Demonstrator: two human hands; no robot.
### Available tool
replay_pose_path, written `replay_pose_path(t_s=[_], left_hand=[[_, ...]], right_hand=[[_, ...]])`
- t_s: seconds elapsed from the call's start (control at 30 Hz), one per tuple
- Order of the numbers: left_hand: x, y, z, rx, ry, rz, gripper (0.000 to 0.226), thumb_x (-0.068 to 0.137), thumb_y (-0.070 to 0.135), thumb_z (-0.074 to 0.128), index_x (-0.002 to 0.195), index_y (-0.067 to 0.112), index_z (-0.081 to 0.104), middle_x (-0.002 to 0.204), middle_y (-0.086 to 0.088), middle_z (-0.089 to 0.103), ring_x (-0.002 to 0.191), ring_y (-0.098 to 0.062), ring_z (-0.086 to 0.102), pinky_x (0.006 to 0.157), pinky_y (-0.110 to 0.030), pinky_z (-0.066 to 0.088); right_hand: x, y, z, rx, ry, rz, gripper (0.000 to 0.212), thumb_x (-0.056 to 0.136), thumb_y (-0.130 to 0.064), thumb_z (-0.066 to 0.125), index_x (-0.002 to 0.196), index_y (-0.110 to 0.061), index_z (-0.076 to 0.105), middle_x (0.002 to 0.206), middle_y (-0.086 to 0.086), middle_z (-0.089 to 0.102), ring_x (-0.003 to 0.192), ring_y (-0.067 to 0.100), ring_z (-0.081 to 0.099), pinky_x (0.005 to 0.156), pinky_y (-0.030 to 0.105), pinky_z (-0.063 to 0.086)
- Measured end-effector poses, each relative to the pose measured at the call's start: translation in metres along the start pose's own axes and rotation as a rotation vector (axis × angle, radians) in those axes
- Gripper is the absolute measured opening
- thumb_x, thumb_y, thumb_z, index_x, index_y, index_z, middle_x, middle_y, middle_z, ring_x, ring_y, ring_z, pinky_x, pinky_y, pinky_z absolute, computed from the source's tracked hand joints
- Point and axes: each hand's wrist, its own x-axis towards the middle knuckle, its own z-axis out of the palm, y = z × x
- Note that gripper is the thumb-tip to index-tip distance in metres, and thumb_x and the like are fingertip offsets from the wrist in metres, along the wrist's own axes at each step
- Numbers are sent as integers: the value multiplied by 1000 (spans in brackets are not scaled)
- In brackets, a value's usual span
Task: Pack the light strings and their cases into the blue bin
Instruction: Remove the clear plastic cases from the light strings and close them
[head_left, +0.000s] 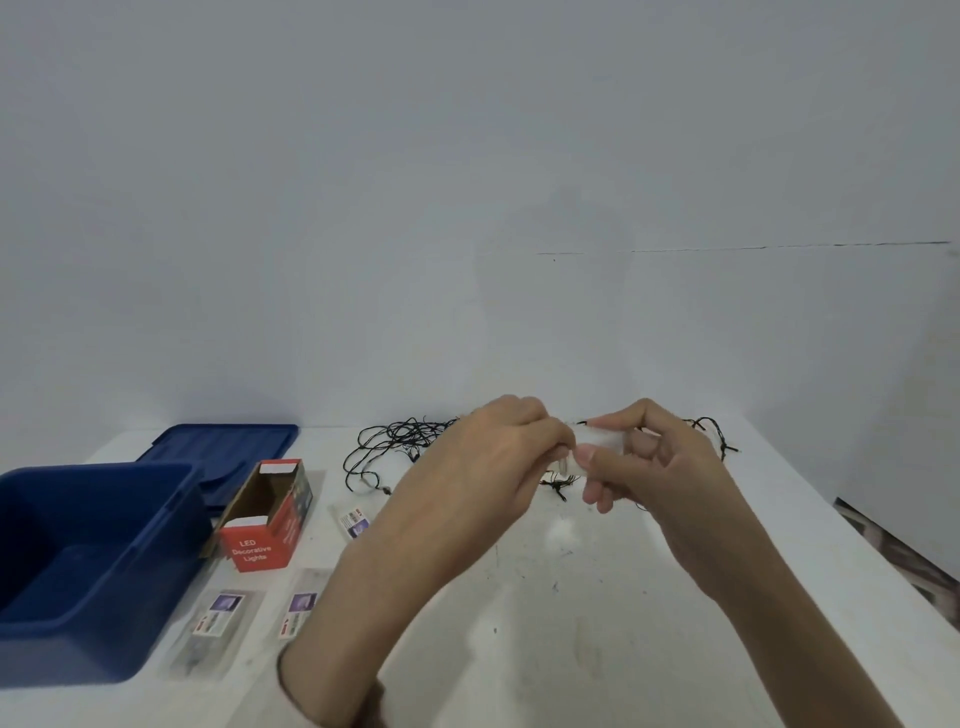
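Both hands, left (488, 457) and right (654, 462), pinch a small clear plastic case (597, 441) above thin tangled black wire (395, 441) on the scuffed white surface (571, 597).

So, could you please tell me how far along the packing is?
Nothing looks packed: the blue bin appears empty, lid off. Both hands, left and right, hold a small clear piece over the black light string. The red box and flat packets remain outside.

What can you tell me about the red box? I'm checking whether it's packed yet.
The red box is a cardboard carton printed "LED Decorative Lights" in white. It lies on the white table just right of the blue bin, outside it, top open, plain brown interior looking empty. Neither hand touches it.
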Motion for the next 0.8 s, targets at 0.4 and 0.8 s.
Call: replay_pose_path(t_s=[0.4, 0.8], left_hand=[[9, -19, -10, -866, -307, -386, 4, 72, 19, 76, 71, 24, 76, 66, 12, 65, 61, -7, 48, 57, -14, 37], [-20, -4, 36, -1313, -34, -805, 9, 82, 7, 65, 75, 7, 72, 64, 1, 64, 56, -8, 55, 58, -18, 48]], right_hand=[[-4, 8, -18, 218, -410, 264, 29, 57, -18, 86, 78, -11, 67, 63, 12, 57, 48, 21, 51, 46, 24, 43], [3, 24, 7, 528, -56, 171, 37, 63, -18, 77, 89, -2, 55, 72, 16, 62, 52, 15, 59, 52, 21, 52]])
